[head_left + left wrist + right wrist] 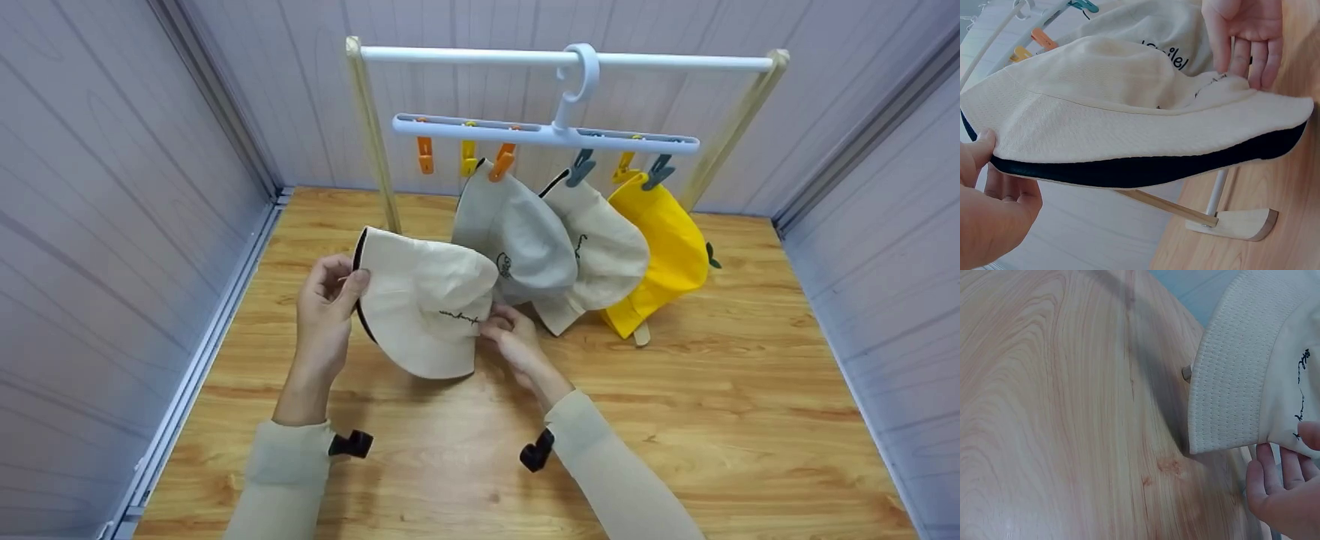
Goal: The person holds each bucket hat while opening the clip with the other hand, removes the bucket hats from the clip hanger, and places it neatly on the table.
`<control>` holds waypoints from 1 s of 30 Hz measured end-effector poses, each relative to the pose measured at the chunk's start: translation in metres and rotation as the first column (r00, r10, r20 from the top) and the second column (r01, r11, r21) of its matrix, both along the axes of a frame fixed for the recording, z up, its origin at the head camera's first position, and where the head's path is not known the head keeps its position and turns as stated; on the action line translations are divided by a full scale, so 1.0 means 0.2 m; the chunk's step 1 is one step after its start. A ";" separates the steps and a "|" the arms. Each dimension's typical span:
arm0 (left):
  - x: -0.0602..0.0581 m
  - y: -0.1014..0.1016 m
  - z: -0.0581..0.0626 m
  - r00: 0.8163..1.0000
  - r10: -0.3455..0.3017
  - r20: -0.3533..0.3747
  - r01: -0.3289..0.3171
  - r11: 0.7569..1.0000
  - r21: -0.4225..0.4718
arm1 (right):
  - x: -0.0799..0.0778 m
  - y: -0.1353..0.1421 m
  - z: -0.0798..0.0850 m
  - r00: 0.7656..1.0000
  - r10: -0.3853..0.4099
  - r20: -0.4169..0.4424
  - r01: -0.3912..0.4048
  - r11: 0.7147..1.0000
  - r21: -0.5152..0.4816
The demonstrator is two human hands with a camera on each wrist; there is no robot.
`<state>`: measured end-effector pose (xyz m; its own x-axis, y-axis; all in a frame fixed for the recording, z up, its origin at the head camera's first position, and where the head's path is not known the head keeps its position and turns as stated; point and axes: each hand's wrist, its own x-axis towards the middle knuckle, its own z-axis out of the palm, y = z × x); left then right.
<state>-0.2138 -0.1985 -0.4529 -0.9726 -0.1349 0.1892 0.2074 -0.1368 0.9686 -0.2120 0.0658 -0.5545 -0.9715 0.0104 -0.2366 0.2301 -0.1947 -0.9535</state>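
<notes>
Left hand (324, 311) pinching its brim, right hand (517, 341) its crown, the white hat (416, 300) is above the tabletop (720, 435) near the grey hat (517, 232), which a sideways swing might knock from its clip (502, 163).

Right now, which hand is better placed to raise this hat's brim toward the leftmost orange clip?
Probably your left hand: it pinches the brim, nearer that orange clip; your right hand holds the crown.

Black lettering "Smile" (1169, 57) on the hat behind (1129, 28), unreadable black script (459, 317) on the front cream hat (409, 300)
</notes>
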 end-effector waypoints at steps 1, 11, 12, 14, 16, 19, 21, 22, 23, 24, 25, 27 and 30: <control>0.00 0.00 0.00 1.000 0.002 0.004 -0.002 1.000 0.005 | 0.00 0.00 0.00 1.000 -0.001 -0.003 0.001 1.000 0.003; -0.01 -0.06 -0.05 0.999 0.034 0.033 -0.035 0.999 0.038 | 0.00 0.01 0.02 0.999 -0.019 -0.028 0.022 0.996 0.090; -0.01 -0.07 -0.05 0.999 0.037 0.034 -0.038 0.998 0.040 | 0.00 0.01 0.03 0.999 -0.023 -0.033 0.026 0.994 0.102; 0.00 -0.09 -0.07 0.998 0.046 0.036 -0.048 0.998 0.047 | 0.01 0.01 0.04 0.999 -0.029 -0.040 0.033 0.992 0.118; 0.00 -0.10 -0.08 0.998 0.050 0.046 -0.053 0.997 0.060 | 0.01 0.01 0.05 0.999 -0.031 -0.045 0.036 0.991 0.128; 0.01 -0.13 -0.09 0.995 0.063 0.071 -0.069 0.995 0.074 | 0.02 0.00 0.06 0.998 -0.027 -0.060 0.036 0.989 0.142; 0.02 -0.15 -0.10 0.994 0.068 0.090 -0.076 0.993 0.085 | 0.02 0.00 0.06 0.997 -0.023 -0.074 0.033 0.988 0.148; 0.03 -0.17 -0.11 0.993 0.071 0.097 -0.080 0.993 0.090 | 0.02 -0.01 0.07 0.997 -0.020 -0.081 0.032 0.988 0.151; 0.03 -0.18 -0.11 0.992 0.075 0.103 -0.085 0.991 0.099 | 0.02 -0.01 0.07 0.996 -0.017 -0.088 0.030 0.988 0.152; 0.04 -0.19 -0.12 0.991 0.077 0.108 -0.089 0.990 0.110 | 0.02 -0.02 0.08 0.995 -0.014 -0.094 0.028 0.988 0.151; 0.04 -0.20 -0.12 0.991 0.082 0.110 -0.094 0.989 0.114 | 0.02 -0.02 0.08 0.995 -0.011 -0.103 0.026 0.988 0.151; 0.05 -0.22 -0.14 0.989 0.096 0.110 -0.109 0.987 0.118 | 0.03 -0.03 0.09 0.993 -0.003 -0.119 0.021 0.988 0.155; 0.07 -0.26 -0.16 0.986 0.122 0.110 -0.134 0.985 0.108 | 0.03 -0.04 0.10 0.990 0.016 -0.142 0.008 0.985 0.170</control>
